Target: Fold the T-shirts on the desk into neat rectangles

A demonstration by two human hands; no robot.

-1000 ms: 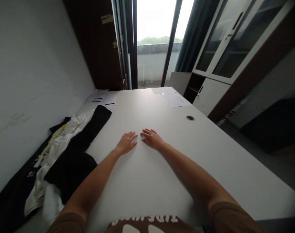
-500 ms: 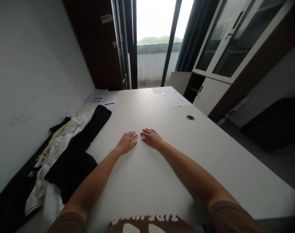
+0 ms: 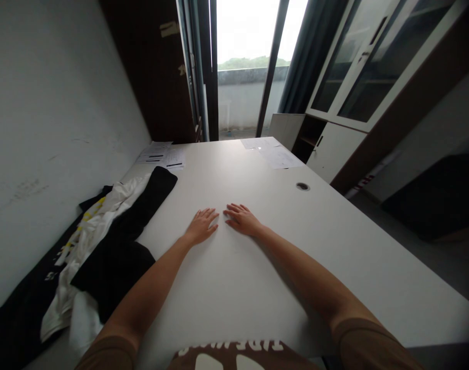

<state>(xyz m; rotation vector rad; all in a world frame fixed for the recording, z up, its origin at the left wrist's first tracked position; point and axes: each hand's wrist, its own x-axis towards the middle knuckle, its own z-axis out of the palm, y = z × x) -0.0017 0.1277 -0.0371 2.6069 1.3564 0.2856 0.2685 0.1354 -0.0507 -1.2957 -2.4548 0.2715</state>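
My left hand (image 3: 202,226) lies palm down on the white table (image 3: 226,288), its fingers spread and nothing in them. Close beside it, with a small gap between the fingertips, my right hand (image 3: 242,220) also rests flat, fingers apart and holding nothing. Left of my left forearm is a heap of clothes: a black garment (image 3: 116,267) lies over a white garment (image 3: 118,195), and more dark cloth (image 3: 22,308) spreads toward the wall. Folds hide the exact kind of each piece.
Printed papers (image 3: 167,155) lie at the far left corner, and more paper sheets (image 3: 276,155) at the far right. A round cable hole (image 3: 302,187) is set in the tabletop. Beyond stand a glass door (image 3: 242,97) and a white cabinet (image 3: 336,149); a wall (image 3: 57,128) borders the left.
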